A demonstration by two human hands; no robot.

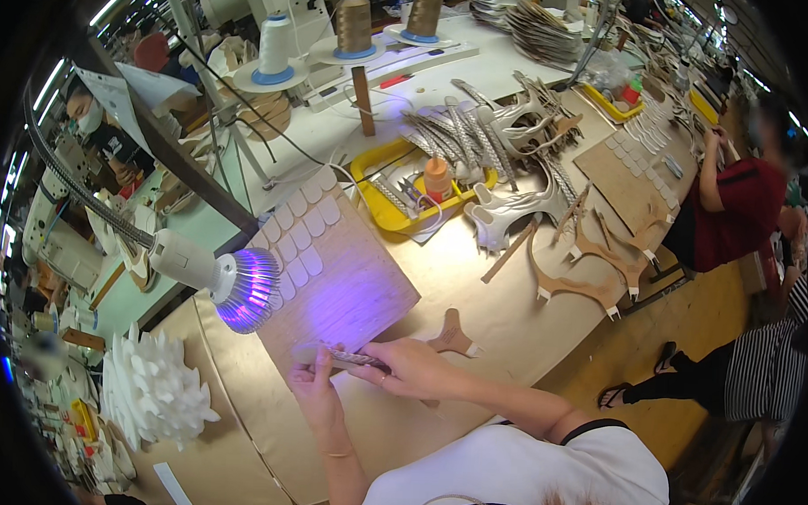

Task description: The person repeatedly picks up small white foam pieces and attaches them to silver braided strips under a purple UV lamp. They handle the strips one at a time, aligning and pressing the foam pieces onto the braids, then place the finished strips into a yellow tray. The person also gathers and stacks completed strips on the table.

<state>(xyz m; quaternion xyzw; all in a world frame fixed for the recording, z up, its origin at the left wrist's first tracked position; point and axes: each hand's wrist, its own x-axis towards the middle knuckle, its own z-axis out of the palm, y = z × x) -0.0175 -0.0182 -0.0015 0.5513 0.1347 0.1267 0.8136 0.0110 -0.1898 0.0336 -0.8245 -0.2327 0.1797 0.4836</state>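
Near the front edge of the table, my left hand (318, 383) pinches one end of a braided silvery strap (357, 359). My right hand (409, 368) has its fingers closed around the strap's other end. A tan leather piece with forked ends (454, 336) shows just beyond my right wrist; whether it joins the strap cannot be seen. Just past my hands lies a wooden board (376, 292) bearing rows of white rounded pads (303, 233). A lamp with a ribbed head (245, 287) casts purple light on that board.
A yellow tray (383, 218) holds an orange bottle (438, 178). Behind and right lie braided straps (466, 139) and tan leather pieces (577, 276). White foam-like pieces (154, 391) are heaped at left. Thread cones (352, 26) stand at the back. A person in red (739, 211) works at the right.
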